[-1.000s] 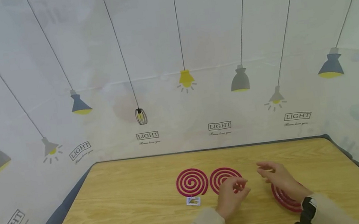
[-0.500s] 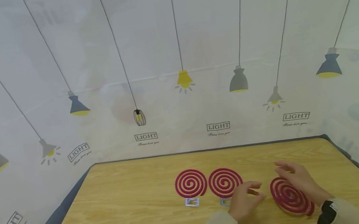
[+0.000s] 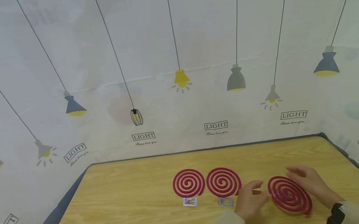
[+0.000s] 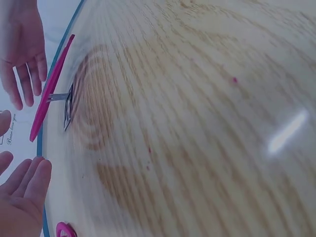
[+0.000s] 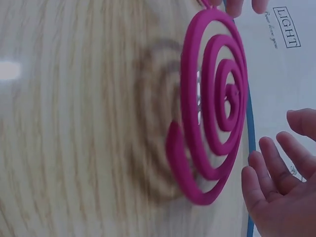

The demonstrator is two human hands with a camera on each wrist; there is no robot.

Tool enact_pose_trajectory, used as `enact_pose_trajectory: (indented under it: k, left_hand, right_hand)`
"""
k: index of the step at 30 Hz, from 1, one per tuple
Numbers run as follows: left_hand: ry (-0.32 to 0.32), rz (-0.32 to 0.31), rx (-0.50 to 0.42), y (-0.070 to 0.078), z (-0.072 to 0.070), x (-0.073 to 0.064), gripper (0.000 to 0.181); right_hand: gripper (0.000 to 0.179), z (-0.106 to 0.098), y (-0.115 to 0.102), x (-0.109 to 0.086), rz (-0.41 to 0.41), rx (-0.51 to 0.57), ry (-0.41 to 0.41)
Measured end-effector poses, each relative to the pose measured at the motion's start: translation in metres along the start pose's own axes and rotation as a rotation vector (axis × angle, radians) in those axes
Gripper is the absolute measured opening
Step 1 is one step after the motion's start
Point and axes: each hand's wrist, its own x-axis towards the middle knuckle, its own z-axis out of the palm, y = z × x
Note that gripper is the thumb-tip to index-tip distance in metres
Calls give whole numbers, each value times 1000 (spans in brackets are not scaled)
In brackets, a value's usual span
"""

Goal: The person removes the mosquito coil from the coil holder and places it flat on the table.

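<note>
A magenta mosquito coil stands raised on the right of the table. In the left wrist view, a small metal stand carries it at its centre, and the coil appears nearly edge-on. My left hand is beside the coil's left edge, fingertips near the rim, fingers loosely bent. Opposite, at the upper right edge, my right hand has its fingers extended. In the right wrist view, a gap separates the right hand from the coil, whose shadow falls on the wood.
Two more magenta coils, a left one and a middle one, lie side by side. A small white packet and a small metal piece lie in front of them. Behind the wooden table is a lamp-printed wall covering.
Both hands have moved to the right. My left hand no longer covers the middle coil and the metal piece; my right hand has drawn away from over the raised coil. The head view has shifted slightly.
</note>
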Motion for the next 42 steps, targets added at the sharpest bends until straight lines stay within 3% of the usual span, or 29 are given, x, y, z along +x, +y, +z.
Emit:
enact_pose_trajectory:
  k: [8, 18, 29, 42]
  left_hand:
    - [-34, -69, -15, -1, 7, 3, 43]
    - [9, -157, -91, -6, 25, 4, 45]
    - [100, -188, -94, -16, 30, 8, 41]
    - [46, -168, -107, -11, 26, 8, 32]
  right_hand:
    - [60, -5, 17, 2, 53, -40, -14]
    - [60, -9, 32, 6, 88, -38, -50]
    - [61, -3, 38, 7, 70, -56, -34]
    - [44, 0, 39, 2, 61, -10, -28]
